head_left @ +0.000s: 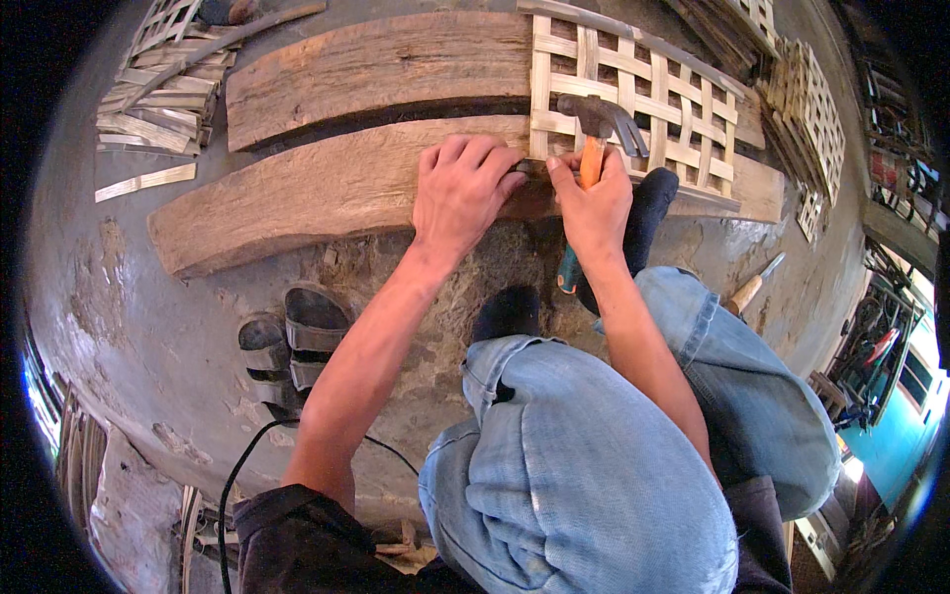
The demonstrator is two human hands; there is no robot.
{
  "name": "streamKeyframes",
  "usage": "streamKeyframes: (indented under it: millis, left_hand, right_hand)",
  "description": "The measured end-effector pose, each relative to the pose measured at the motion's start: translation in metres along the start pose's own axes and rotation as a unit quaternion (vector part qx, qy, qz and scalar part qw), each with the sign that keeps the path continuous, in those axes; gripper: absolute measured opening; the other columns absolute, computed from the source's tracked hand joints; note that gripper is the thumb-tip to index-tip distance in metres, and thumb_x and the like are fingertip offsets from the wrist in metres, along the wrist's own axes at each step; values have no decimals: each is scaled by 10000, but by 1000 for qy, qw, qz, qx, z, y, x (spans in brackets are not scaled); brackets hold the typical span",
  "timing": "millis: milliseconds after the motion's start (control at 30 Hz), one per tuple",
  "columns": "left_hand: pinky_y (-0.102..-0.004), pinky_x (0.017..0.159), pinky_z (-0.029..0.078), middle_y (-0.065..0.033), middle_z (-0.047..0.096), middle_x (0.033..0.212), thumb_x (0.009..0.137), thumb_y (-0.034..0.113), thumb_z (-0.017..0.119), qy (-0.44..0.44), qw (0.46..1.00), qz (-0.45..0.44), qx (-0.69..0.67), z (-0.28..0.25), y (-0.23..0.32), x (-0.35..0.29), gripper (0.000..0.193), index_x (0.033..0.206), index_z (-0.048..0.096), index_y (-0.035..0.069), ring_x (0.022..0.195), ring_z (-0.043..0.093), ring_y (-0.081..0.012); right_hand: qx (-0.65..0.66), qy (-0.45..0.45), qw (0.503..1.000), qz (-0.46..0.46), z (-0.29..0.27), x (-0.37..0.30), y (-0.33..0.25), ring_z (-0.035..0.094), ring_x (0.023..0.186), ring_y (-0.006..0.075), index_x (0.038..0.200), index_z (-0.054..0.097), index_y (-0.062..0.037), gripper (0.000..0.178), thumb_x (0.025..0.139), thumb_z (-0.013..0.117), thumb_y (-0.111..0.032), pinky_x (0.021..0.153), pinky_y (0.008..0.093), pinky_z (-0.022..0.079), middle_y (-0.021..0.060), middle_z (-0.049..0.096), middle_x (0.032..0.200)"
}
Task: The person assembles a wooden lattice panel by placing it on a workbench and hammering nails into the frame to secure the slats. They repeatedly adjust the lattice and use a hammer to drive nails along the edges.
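A woven lattice panel of pale bamboo strips (658, 94) lies across two thick wooden planks (341, 178). My right hand (600, 206) is closed around a claw hammer (591, 158) with an orange and teal handle. The hammer's head rests over the lattice, and its butt shows below my hand. At the panel's near left corner, my right thumb almost meets my left hand (465, 193). My left hand bends over the near plank with its fingers curled and thumb and forefinger pinched together. Whatever small thing they hold is too hidden to name.
Split bamboo pieces (163, 124) are piled at the far left. More woven panels (807, 109) lean at the far right. Sandals (315, 322) sit on the floor left of my feet, near a black cable (242, 455). A knife (760, 282) lies by my right knee.
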State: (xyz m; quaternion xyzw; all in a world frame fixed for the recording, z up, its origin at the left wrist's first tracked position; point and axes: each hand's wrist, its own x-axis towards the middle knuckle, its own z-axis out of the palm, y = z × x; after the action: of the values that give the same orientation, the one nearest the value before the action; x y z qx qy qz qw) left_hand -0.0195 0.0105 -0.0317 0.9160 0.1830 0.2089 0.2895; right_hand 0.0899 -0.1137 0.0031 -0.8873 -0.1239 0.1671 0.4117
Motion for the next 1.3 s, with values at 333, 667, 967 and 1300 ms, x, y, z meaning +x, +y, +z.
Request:
streamKeyframes:
  millis: [333,667,967,1300]
  left_hand:
    - [-401,856,429,12,656,1049,812,312,741,0,1000,-4,30,0,2,1,234,993,693,173,1028,585,-229]
    - [-392,837,433,7,659,1032,797,305,752,9,999,1,32,0,3,2,243,992,698,170,1006,591,-232]
    - [-378,849,428,44,632,1015,754,273,783,20,998,11,50,2,1,2,266,993,687,203,1001,575,-193]
    - [-386,865,426,37,634,1015,773,285,772,15,999,13,39,2,0,1,244,981,688,191,1011,572,-197]
  right_hand:
    - [15,-9,1000,-13,-2,4,0,663,749,240,906,582,-6,277,783,789,-142,724,372,516,118,688,823]
    - [62,-5,997,-54,-3,1,14,665,748,223,935,587,-18,283,777,792,-133,723,363,517,106,689,817]
    - [29,-8,999,-35,-2,-7,0,686,749,224,894,662,-19,172,794,780,-94,727,366,526,104,712,811]
    - [69,20,997,-16,3,-7,9,684,788,240,906,667,-24,173,797,779,-97,759,364,520,101,701,829]
